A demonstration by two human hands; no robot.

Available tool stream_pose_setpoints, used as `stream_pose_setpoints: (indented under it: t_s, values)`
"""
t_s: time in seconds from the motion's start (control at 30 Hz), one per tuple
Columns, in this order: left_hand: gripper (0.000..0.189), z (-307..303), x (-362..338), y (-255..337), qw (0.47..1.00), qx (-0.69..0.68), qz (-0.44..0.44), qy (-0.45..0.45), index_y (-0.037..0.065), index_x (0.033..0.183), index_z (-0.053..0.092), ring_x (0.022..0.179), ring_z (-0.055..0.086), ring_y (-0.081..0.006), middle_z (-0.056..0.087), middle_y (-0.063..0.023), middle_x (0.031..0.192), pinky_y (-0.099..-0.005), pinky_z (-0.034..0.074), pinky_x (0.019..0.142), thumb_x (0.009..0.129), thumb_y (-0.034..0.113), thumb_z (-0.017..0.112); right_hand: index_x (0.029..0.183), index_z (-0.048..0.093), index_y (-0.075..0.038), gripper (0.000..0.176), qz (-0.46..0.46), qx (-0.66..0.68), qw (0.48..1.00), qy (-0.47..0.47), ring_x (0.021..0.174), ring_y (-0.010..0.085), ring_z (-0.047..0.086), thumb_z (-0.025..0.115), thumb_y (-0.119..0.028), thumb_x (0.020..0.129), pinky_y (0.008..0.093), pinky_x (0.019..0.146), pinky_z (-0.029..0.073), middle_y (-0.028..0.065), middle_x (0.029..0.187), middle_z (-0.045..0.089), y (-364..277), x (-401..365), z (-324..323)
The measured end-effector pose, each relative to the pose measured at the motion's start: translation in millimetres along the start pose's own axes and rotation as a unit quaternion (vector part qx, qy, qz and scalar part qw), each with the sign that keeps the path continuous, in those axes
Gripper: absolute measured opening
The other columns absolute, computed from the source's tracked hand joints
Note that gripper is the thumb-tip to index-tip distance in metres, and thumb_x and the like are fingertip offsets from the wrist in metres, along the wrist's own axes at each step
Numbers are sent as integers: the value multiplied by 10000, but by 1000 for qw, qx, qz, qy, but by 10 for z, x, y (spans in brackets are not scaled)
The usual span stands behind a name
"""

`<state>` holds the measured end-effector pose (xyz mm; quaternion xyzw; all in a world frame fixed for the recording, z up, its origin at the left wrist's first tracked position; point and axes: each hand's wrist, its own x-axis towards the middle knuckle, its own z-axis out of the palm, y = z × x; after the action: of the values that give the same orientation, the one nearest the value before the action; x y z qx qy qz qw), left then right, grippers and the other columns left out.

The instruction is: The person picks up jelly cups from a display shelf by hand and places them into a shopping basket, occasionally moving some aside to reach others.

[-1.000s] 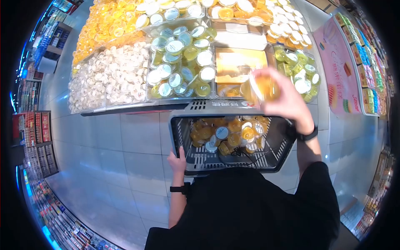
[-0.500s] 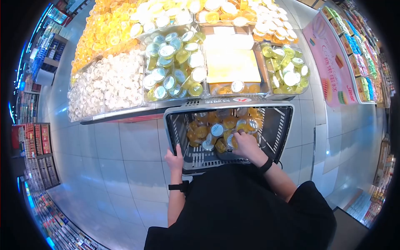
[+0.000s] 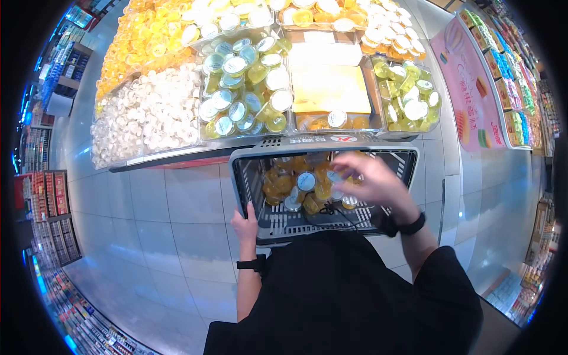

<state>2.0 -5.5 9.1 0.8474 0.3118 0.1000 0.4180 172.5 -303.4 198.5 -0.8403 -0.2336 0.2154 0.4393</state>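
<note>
My left hand [image 3: 244,225] is wrapped round the left rim of a grey shopping basket [image 3: 235,188]. Inside the basket lie several orange jelly cups [image 3: 278,188] with pale round lids, and a thin black cable [image 3: 336,209] rests near its front side. Above the right half of the basket is my right hand [image 3: 376,182], a little blurred. Its fingers are apart, and I see nothing between them. It hides some of the cups beneath it.
Beyond the basket stands a display with green jelly cups [image 3: 236,110], small white cups [image 3: 160,112], orange cups [image 3: 142,44] and a yellow board [image 3: 331,90]. More green cups [image 3: 410,106] sit at its right end. Right of that is a pink-sided snack stand [image 3: 467,89].
My right hand has lifted off the jelly cups in the basket and moved up and right, its fingers spreading. The cable shows more now. My left hand keeps its hold on the rim.
</note>
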Motion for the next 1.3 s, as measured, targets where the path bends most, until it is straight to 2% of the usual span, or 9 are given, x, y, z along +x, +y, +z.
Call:
stream_pose_setpoints:
  t_s: [0.17,0.3,0.43,0.57,0.63,0.97,1.1,1.2,1.3]
  values:
    - [329,35,11,-37,1000,-9,11,5,-58,963,620,779,652,-416,670,-236,820,-433,500,699,896,264,624,1045,636,3,429,36,-128,983,125,832,271,675,739,-325,788,358,770,523,155,990,685,-48,640,-833]
    - [321,33,-9,-168,1000,20,6,8,-46,965,630,735,656,-369,668,-216,788,-421,498,677,896,267,626,1194,592,1,593,106,-238,965,-44,917,287,657,740,-386,769,354,794,519,164,1018,674,738,1419,-966]
    - [315,16,19,-44,999,30,-32,-11,-52,961,631,691,661,-301,660,-196,753,-401,498,652,899,257,626,1034,660,51,620,135,-292,931,-170,814,306,679,732,-488,735,377,722,533,187,920,691,1547,1904,-607]
    - [279,39,14,-67,1000,20,-24,4,-32,948,624,649,653,-328,655,-166,712,-396,498,626,884,240,632,783,691,45,467,166,-329,910,-187,689,285,682,764,-404,681,359,606,537,183,754,684,2109,2112,-289]
    - [274,28,16,-7,999,18,-35,0,-35,956,622,652,652,-309,656,-160,720,-388,499,633,889,230,626,887,696,41,459,223,-338,893,-198,792,331,679,781,-337,639,359,706,541,194,809,694,2205,2148,-230]
    - [217,39,-13,-161,998,14,-64,-11,-50,937,619,668,632,-260,653,-152,752,-366,490,647,888,161,623,856,655,19,119,210,-122,961,-130,617,200,673,649,-47,757,291,563,534,124,672,658,2173,2130,-650]
    - [203,69,-15,-183,999,0,-49,-4,-54,901,613,638,613,-260,636,-150,720,-366,478,627,886,148,620,914,641,18,294,231,-139,956,-116,734,232,688,745,-216,769,319,644,558,158,838,673,2099,2036,-573]
    - [197,62,-4,-143,999,-4,-41,2,-56,885,611,632,605,-257,628,-149,710,-365,473,622,884,141,619,924,668,5,485,219,-312,891,-247,816,335,672,783,-400,682,398,740,531,187,861,686,2277,2091,-331]
    - [194,66,-4,-146,999,-5,-42,5,-58,878,611,636,602,-251,624,-145,706,-363,470,621,883,135,621,887,666,12,386,160,-349,903,-194,788,315,679,772,-312,707,379,720,537,182,841,689,2372,2082,-286]
